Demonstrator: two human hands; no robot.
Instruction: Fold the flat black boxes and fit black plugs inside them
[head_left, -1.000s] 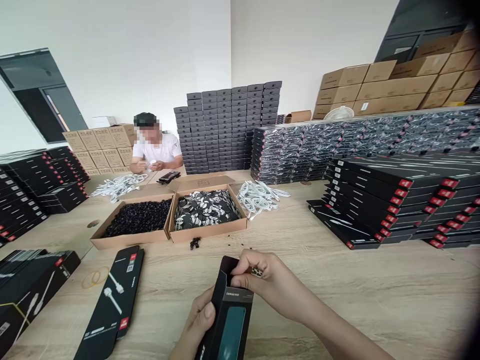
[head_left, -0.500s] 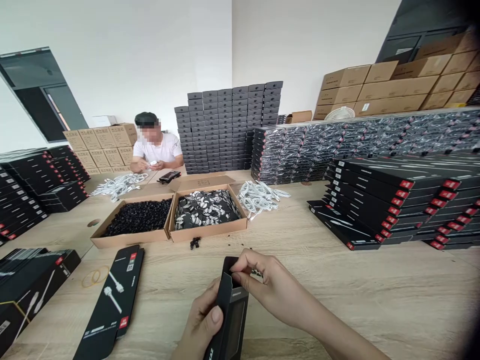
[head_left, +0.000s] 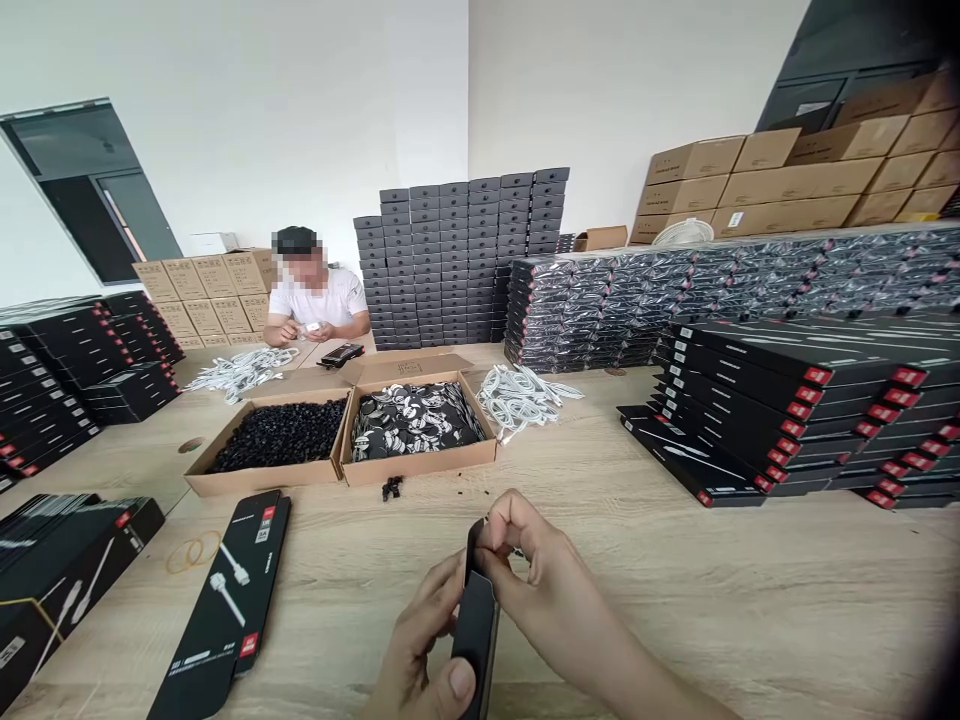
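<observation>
The slim black box (head_left: 475,632) now stands edge-on, its front face turned away from the earlier view. The left hand (head_left: 416,625) grips its side; the right hand (head_left: 536,585) pinches its top end.

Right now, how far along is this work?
Much looks done: black boxes with red labels stand stacked. In hand, the left hand holds a slim black box while the right hand works at its end. Still left: a cardboard tray of small black parts and a heap of white cables.
</observation>
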